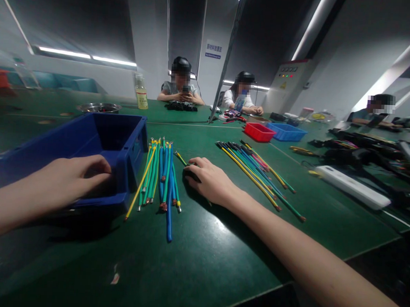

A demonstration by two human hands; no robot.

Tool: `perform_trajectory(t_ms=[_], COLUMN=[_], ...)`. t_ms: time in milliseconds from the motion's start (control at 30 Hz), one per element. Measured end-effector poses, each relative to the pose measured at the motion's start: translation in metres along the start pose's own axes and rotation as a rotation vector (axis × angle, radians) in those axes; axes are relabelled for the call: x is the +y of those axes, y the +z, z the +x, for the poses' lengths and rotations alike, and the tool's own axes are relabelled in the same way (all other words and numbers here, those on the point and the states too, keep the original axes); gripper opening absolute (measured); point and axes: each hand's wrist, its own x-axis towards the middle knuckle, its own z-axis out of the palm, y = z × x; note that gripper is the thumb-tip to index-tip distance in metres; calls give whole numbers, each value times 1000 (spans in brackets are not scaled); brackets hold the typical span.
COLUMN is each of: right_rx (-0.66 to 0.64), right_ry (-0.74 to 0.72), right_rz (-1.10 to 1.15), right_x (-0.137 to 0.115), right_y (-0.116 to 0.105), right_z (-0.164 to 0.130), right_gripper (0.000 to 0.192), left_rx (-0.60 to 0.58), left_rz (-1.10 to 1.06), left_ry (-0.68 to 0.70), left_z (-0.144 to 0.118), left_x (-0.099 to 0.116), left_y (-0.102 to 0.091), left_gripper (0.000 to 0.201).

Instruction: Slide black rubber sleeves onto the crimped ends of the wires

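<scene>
My left hand (75, 176) rests on the near rim of a dark blue plastic bin (100, 140) at the left, fingers curled over its edge. My right hand (209, 180) lies palm down on the green table, fingers bent over a yellow-green wire (180, 158) and something dark beneath them. Between my hands lies a bundle of blue, green and yellow wires (159, 176) with bare copper ends. A second fan of coloured wires (255, 174) lies to the right of my right hand.
A white power strip (353, 187) lies at the right, with dark tools and cables behind it. Red (259, 131) and blue (286, 131) trays, a metal dish (98, 107) and a bottle (141, 93) stand farther back. Three people sit at the far side.
</scene>
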Motion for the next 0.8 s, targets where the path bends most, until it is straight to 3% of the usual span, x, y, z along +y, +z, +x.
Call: perform_trajectory(t_ms=[100,167,400,633,800], right_rx=[22,22,0,14,75], right_ry=[91,142,220,193,213], right_rz=[-25,-41,-94,-106,-68], right_x=[-1,-1,9,9,12], right_y=[0,0,0,1,4], right_z=[-1,-1,-2,0,-1], right_gripper=[35,33,17,21,17], left_rx=[-146,-160,-149,-160,-45], left_rz=[27,24,-62,-157,-178], left_ry=[-44,-57,-67,-35,26], left_z=[-2,-3,-2,-2,-6], left_x=[4,7,6,-1,4], left_y=[-5,-7,-5,-3,-1], left_gripper=[48,49,55,52,54])
